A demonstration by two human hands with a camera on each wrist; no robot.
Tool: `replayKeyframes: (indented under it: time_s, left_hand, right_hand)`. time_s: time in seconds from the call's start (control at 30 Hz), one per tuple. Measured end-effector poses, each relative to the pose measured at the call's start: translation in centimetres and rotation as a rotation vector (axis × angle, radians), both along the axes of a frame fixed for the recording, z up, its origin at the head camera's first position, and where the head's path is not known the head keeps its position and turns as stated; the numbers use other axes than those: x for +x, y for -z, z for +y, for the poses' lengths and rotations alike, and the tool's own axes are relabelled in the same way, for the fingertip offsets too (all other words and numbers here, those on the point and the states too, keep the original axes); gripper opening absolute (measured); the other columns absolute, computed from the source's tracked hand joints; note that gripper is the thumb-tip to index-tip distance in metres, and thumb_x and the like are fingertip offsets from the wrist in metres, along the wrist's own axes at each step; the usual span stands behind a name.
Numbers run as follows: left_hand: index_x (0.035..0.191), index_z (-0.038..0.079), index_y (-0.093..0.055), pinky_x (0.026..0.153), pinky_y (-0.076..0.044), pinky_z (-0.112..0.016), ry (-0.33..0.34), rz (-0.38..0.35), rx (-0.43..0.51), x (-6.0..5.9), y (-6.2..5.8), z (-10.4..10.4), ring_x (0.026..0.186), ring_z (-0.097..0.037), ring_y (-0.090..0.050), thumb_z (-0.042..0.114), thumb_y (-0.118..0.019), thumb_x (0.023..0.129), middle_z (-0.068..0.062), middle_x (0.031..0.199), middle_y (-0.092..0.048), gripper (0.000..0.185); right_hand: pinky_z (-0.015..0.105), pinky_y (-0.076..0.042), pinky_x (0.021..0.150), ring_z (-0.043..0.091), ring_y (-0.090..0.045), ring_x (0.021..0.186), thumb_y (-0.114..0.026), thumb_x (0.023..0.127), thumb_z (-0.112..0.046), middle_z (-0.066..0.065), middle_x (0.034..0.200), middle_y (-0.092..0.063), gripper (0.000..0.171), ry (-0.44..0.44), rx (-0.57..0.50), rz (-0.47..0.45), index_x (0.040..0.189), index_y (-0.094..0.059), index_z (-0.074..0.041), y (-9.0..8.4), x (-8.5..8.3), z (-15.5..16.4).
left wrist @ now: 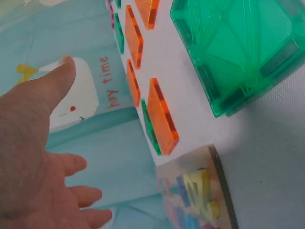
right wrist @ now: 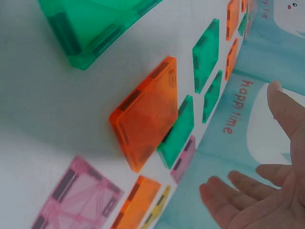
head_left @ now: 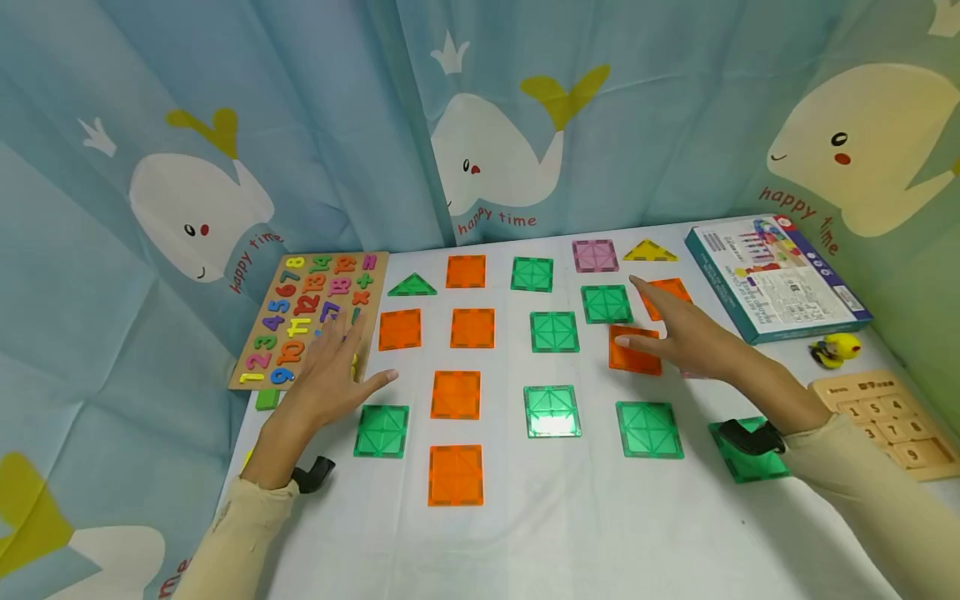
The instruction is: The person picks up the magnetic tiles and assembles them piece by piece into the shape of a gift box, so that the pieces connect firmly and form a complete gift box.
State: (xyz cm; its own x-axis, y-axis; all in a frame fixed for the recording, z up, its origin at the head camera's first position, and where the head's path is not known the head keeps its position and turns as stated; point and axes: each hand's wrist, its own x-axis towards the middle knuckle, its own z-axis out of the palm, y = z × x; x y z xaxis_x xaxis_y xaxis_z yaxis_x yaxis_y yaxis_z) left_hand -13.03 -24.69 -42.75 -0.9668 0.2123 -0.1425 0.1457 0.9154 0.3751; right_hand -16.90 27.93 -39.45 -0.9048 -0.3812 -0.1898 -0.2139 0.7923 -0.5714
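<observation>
My left hand [head_left: 326,379] hovers over the table's left side with fingers spread, holding nothing. A green square tile [head_left: 382,431] lies just to its right, and its fingertips overlap the wooden number board [head_left: 258,337] in the head view. On the other side my right hand [head_left: 693,337] is held above the tiles, thumb and fingers apart, nothing between them. Beneath its thumb lies an orange square tile [head_left: 630,354]; a green tile [head_left: 607,304] is close by. The right wrist view shows a pink tile [right wrist: 78,195] partly hidden by the hand in the head view.
Several orange tiles [head_left: 456,475] and green tiles [head_left: 552,411] lie flat and spaced apart mid-table. At the right are a boxed set [head_left: 780,275], a small yellow toy figure [head_left: 835,350] and a wooden number tray [head_left: 892,421]. A blue whale-print curtain [head_left: 360,167] borders the table behind.
</observation>
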Motion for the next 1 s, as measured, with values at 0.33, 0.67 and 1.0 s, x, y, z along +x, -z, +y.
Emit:
replayKeyframes:
  time_s: [0.33,0.67,1.0]
  left_hand:
    - [0.172,0.017,-0.006,0.127,-0.017,-0.066,0.071,0.002,0.136,-2.4,0.7,1.3,0.164,-0.035,-0.008,0.065,-0.064,0.098,-0.010,0.179,-0.002,0.105]
    - [0.171,0.016,-0.019,0.127,-0.021,-0.064,0.161,-0.006,0.175,-4.6,1.8,4.8,0.162,-0.037,-0.018,0.054,-0.067,0.101,-0.015,0.177,-0.015,0.093]
    - [0.171,0.020,-0.021,0.128,-0.023,-0.057,0.261,-0.039,0.130,-6.5,2.4,9.0,0.162,-0.034,-0.019,0.049,-0.065,0.104,-0.012,0.177,-0.012,0.084]
  right_hand:
    - [0.068,-0.046,0.109,0.050,-0.045,0.142,-0.076,0.099,-0.038,0.028,0.164,-0.035,0.093,-0.017,-0.050,-0.003,0.168,-0.022,-0.005,2.2,-2.0,-1.9]
    - [0.067,-0.040,0.116,0.048,-0.043,0.142,-0.079,0.097,-0.028,0.030,0.163,-0.032,0.086,-0.072,-0.014,-0.005,0.164,-0.031,-0.001,4.2,-3.4,-5.1]
    - [0.071,-0.029,0.119,0.051,-0.035,0.147,-0.083,0.094,-0.028,0.029,0.160,-0.040,0.081,-0.150,0.108,0.070,0.158,-0.042,0.001,5.4,-3.8,-7.7]
